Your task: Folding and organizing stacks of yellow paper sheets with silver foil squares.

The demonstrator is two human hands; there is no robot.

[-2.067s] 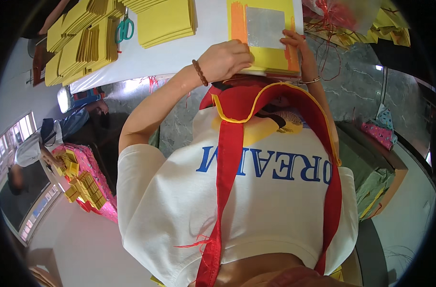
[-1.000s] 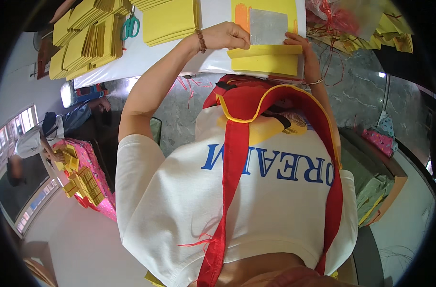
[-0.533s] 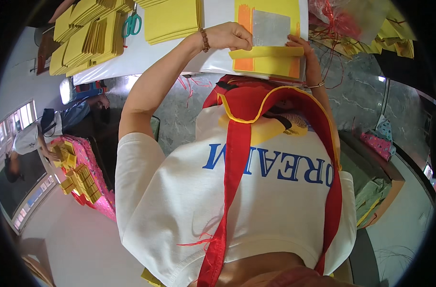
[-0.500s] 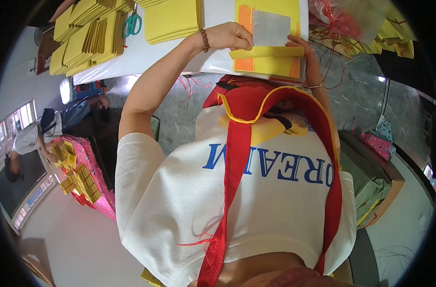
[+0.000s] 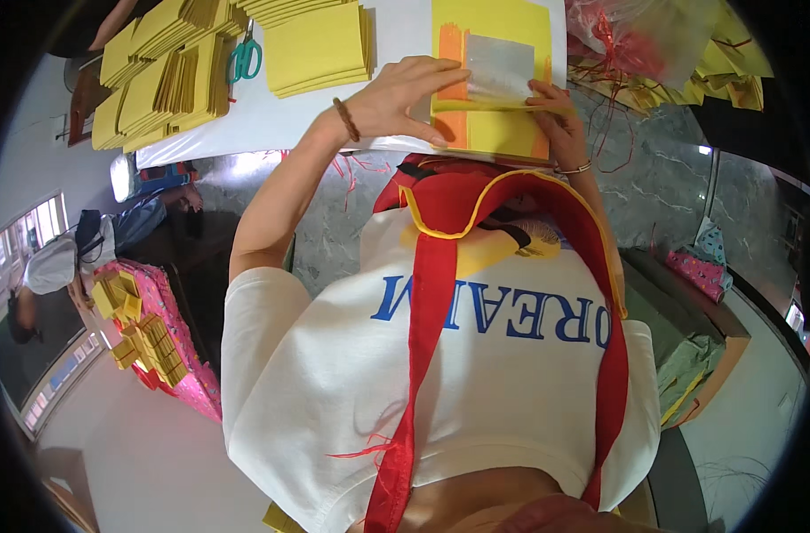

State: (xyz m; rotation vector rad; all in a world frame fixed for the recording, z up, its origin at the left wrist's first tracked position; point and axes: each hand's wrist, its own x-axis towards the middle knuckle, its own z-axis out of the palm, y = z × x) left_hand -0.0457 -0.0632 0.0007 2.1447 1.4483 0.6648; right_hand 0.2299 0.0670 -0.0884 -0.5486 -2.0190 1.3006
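A yellow paper sheet point(image 5: 502, 133) lies on the white-covered table, with orange strips point(image 5: 452, 55) down its sides and a silver square point(image 5: 501, 67) in the middle. Its near part is folded up, and the flap stands almost edge-on below the silver square. My left hand point(image 5: 406, 93) is spread over the sheet's left side, fingertips and thumb at the orange strip. At the right end of the flap, my right hand point(image 5: 560, 120) has its fingers closed around the paper edge.
Stacks of folded yellow paper point(image 5: 311, 53) sit to the left, with green-handled scissors point(image 5: 244, 60) between them. A plastic bag with red ties point(image 5: 631, 44) is at the right. Far left, yellow bundles point(image 5: 151, 342) rest on a pink cloth point(image 5: 191, 382) near another person point(image 5: 58, 266).
My left hand has shifted back and left, its closed fingers spreading off the flap onto the sheet's left side. The flap has tipped more edge-on, and my right hand has curled round its end.
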